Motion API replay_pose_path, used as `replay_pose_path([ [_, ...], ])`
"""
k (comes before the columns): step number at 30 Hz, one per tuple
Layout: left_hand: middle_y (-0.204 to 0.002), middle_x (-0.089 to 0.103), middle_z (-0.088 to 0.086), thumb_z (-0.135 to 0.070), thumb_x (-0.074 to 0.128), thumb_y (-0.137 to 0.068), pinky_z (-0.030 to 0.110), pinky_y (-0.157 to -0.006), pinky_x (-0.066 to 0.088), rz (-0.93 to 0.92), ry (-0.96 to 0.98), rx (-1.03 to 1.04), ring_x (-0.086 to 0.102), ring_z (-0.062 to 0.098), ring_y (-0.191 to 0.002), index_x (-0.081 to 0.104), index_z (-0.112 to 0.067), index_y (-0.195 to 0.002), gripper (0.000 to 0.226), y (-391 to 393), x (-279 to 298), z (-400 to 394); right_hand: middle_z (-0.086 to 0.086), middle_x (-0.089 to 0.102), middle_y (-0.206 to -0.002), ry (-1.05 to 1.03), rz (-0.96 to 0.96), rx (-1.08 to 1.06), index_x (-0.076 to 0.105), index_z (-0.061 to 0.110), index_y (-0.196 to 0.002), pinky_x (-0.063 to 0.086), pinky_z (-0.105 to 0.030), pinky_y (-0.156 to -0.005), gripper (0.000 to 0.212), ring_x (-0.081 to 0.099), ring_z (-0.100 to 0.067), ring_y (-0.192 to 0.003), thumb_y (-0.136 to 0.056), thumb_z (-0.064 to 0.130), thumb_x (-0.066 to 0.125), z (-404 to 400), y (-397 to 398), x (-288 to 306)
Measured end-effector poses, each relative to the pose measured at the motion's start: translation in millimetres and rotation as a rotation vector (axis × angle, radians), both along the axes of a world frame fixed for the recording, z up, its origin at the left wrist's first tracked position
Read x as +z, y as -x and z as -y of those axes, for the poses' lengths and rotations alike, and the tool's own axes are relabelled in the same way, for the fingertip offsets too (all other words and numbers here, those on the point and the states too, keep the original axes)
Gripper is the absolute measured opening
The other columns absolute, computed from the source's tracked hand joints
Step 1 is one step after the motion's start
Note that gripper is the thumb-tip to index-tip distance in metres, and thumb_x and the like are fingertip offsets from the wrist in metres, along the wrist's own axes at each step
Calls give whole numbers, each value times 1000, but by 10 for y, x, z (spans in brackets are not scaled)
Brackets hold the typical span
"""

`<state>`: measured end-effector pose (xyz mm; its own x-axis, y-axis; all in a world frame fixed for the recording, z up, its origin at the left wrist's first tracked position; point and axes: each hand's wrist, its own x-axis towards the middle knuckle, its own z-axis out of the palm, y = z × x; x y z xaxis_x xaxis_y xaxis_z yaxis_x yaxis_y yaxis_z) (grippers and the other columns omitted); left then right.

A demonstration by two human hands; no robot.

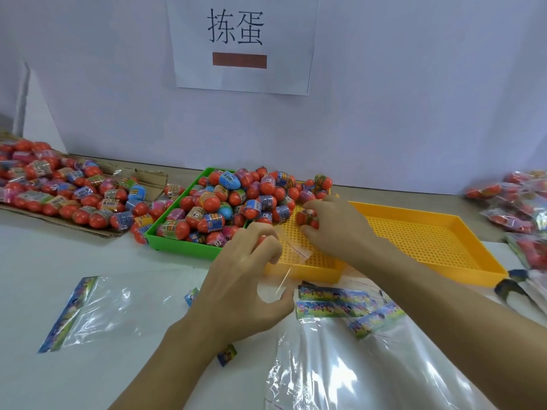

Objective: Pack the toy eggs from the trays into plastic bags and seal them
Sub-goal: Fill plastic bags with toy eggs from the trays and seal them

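My left hand [245, 279] grips the mouth of a clear plastic bag [291, 250] over the near left corner of the yellow tray [429, 232]; an orange egg shows between its fingers. My right hand [334, 223] holds two toy eggs [307, 217] just above the yellow tray's left end. A heap of orange toy eggs with coloured wrappers [225, 202] fills the green tray [177, 247] and spills onto the yellow tray's far left corner.
More eggs [59, 184] lie on flattened cardboard at the left. Filled bags [521, 208] pile at the right edge. Empty bags with printed headers lie on the white table: one [77, 312] at the left, a stack [355, 335] under my right forearm. Scissors [515, 284] lie beside the yellow tray.
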<state>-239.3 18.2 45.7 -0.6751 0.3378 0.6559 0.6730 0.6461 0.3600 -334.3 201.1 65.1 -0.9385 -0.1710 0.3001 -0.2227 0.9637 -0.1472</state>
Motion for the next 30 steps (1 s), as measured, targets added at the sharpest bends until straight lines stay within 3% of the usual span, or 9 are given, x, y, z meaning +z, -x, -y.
replay_pose_path([
  [5, -117, 42, -5, -37, 65, -66, 33, -68, 46, -13, 7, 44, 44, 19, -94, 34, -28, -89, 40, 21, -64, 31, 1, 66, -99, -92, -60, 12, 60, 28, -121, 46, -27, -57, 24, 53, -16, -76, -99, 30, 53, 114, 49, -45],
  [8, -119, 42, -4, -33, 68, -62, 30, -70, 43, -30, 22, 79, 38, 16, -93, 36, -27, -89, 42, 53, -88, 57, 9, 62, -78, 133, -79, 34, 68, 30, -105, 51, -26, -57, 18, 55, -10, -67, -91, 37, 61, 93, -36, -12],
  [11, -119, 44, 1, -30, 68, -61, 32, -74, 40, -31, 37, 108, 33, 15, -94, 36, -26, -91, 44, 82, -105, 77, 16, 61, -76, 302, -101, 54, 70, 34, -94, 54, -25, -63, 11, 58, -8, -71, -86, 43, 67, 16, -149, 47],
  [13, -119, 43, 1, -29, 68, -60, 32, -74, 38, -32, 38, 125, 31, 15, -94, 35, -27, -91, 45, 89, -108, 74, 20, 57, -72, 392, -112, 110, 70, 34, -86, 49, -18, -61, 3, 57, -6, -70, -85, 37, 70, -32, -217, 83],
  [16, -118, 41, 0, -31, 62, -62, 30, -75, 35, -45, 21, 142, 30, 13, -94, 35, -29, -91, 40, 93, -106, 65, 15, 64, -69, 724, -63, 285, 71, 30, -76, 49, -14, -59, 13, 61, -6, -71, -83, 20, 72, -101, -335, 126],
  [20, -116, 44, 3, -30, 61, -62, 30, -74, 33, -37, 36, 174, 27, 13, -92, 35, -28, -93, 41, 104, -119, 56, 14, 66, -80, 508, -22, 265, 69, 30, -91, 52, -16, -63, 12, 62, -4, -73, -82, 30, 77, -119, -414, 22],
  [23, -118, 42, 3, -25, 68, -57, 31, -74, 33, -12, 50, 173, 27, 13, -91, 36, -27, -92, 48, 97, -159, 59, 6, 70, -86, 868, 68, 223, 66, 24, -94, 53, -16, -61, 25, 67, -10, -77, -77, 33, 82, -92, -457, 43],
  [26, -120, 41, 3, -27, 70, -58, 33, -76, 34, -21, 44, 151, 28, 14, -94, 44, -21, -88, 41, 96, -153, 48, 0, 74, -88, 1138, 170, 380, 71, 21, -95, 55, -22, -59, 31, 71, -15, -75, -69, 35, 82, -51, -554, 111],
  [30, -125, 36, 2, -33, 65, -65, 32, -80, 34, -58, -1, 61, 33, 16, -98, 40, -24, -92, 38, 56, -128, 4, 11, 73, -89, 1048, 185, 432, 70, 35, -108, 56, -24, -74, 40, 70, -9, -87, -70, 40, 80, 23, -651, 178],
])
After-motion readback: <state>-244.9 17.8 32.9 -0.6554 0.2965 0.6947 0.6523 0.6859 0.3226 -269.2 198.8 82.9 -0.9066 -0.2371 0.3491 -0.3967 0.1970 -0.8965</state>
